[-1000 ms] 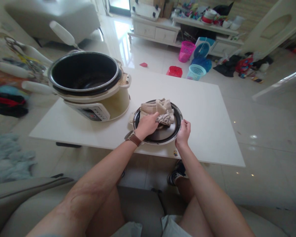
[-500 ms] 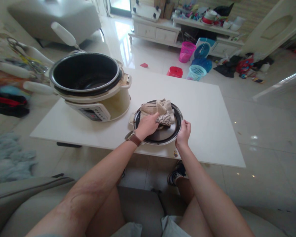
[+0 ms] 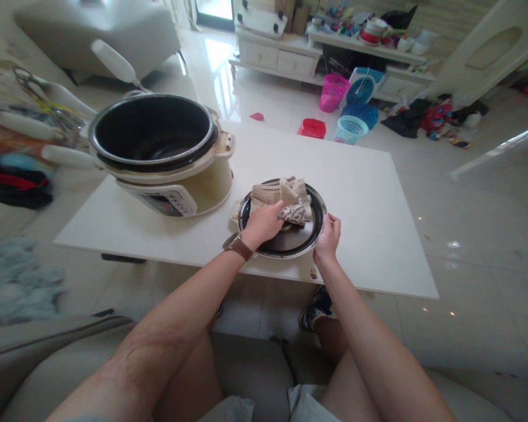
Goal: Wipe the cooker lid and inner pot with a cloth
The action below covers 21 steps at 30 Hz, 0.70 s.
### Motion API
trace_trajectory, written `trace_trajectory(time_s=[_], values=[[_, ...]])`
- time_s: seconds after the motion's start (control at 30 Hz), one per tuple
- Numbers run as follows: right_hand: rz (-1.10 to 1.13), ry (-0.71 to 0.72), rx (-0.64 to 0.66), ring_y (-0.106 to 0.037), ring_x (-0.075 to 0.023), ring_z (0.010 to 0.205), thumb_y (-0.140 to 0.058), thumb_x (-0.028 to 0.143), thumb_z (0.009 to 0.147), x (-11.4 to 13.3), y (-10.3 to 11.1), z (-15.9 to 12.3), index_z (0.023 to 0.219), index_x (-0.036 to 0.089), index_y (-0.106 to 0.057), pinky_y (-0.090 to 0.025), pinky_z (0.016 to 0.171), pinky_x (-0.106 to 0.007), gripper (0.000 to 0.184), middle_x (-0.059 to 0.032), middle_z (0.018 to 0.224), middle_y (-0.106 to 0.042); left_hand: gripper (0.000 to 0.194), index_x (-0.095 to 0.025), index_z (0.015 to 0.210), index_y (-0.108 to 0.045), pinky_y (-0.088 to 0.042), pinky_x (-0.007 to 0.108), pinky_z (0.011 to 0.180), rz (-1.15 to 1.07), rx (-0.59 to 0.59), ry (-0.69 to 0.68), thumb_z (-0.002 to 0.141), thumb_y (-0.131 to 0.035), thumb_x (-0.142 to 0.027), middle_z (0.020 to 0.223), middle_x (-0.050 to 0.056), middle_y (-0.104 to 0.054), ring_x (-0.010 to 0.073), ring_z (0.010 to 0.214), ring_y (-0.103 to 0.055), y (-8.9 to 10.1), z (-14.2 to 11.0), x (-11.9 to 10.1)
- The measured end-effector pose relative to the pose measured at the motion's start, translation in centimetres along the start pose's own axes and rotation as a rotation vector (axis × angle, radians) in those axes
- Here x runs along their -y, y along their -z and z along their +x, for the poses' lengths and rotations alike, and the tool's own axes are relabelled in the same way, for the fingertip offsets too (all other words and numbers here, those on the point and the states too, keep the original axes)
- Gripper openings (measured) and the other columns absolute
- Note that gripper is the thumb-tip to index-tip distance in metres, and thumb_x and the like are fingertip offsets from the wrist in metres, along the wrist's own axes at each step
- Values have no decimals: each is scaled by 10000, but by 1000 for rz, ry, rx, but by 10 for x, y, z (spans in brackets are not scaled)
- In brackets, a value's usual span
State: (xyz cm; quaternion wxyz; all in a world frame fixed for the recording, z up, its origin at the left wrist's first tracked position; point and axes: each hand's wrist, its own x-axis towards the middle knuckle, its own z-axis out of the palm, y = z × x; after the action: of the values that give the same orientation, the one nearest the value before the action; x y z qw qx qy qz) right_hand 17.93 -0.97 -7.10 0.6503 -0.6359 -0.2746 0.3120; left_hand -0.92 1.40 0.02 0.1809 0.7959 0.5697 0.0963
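A round pressure cooker lid (image 3: 297,239) lies with its metal underside up near the front edge of the white table (image 3: 361,193). My left hand (image 3: 264,224), wearing a watch with a brown strap, is closed on a folded beige cloth (image 3: 270,193) with a brown pattern, pressed onto the lid. The lid's right rim is gripped by my right hand (image 3: 328,235), its fingers curled around the edge. To the left stands an electric pressure cooker (image 3: 211,190) without its lid, its dark inner pot (image 3: 154,132) showing.
White-handled utensils (image 3: 114,61) stick out beside the cooker at the left. Beyond the table, a pink basket (image 3: 333,94), a light blue basket (image 3: 351,130) and a red container (image 3: 312,127) stand on the tiled floor. A white cabinet (image 3: 275,58) lines the far wall.
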Motion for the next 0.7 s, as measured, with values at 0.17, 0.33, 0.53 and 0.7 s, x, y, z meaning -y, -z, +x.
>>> trace_trajectory(time_s=[0.17, 0.33, 0.53, 0.7], values=[[-5, 0, -1, -599, -162, 877, -666, 637, 828, 0, 0, 0, 1037, 233, -615, -471, 848, -316, 458, 37, 890, -621, 397, -233, 1321, -618, -521, 367, 967, -5, -4, -1, 940, -529, -167, 1206, 117, -766, 283, 1144, -716, -2, 1, 0], [28, -1, -8, -593, -164, 873, -675, 631, 806, 3, -2, -2, 1023, 227, -612, -464, 848, -317, 463, 31, 887, -623, 356, -226, 1275, -630, -521, 370, 963, -2, -17, -1, 939, -529, -166, 1195, 121, -768, 288, 1136, -718, -4, 1, 1], [1, -5, -4, -589, -165, 876, -654, 641, 818, 4, -2, -3, 1036, 231, -603, -465, 840, -316, 467, 32, 894, -613, 367, -222, 1282, -619, -526, 373, 952, -7, -14, -11, 929, -538, -161, 1205, 119, -768, 291, 1139, -720, -3, 0, 0], [5, -2, -9, -588, -167, 888, -662, 640, 812, 4, -2, -3, 1031, 230, -609, -468, 850, -318, 467, 29, 899, -615, 380, -224, 1300, -615, -523, 366, 963, 0, -11, -7, 934, -534, -160, 1224, 116, -766, 286, 1154, -717, -3, 0, 0]])
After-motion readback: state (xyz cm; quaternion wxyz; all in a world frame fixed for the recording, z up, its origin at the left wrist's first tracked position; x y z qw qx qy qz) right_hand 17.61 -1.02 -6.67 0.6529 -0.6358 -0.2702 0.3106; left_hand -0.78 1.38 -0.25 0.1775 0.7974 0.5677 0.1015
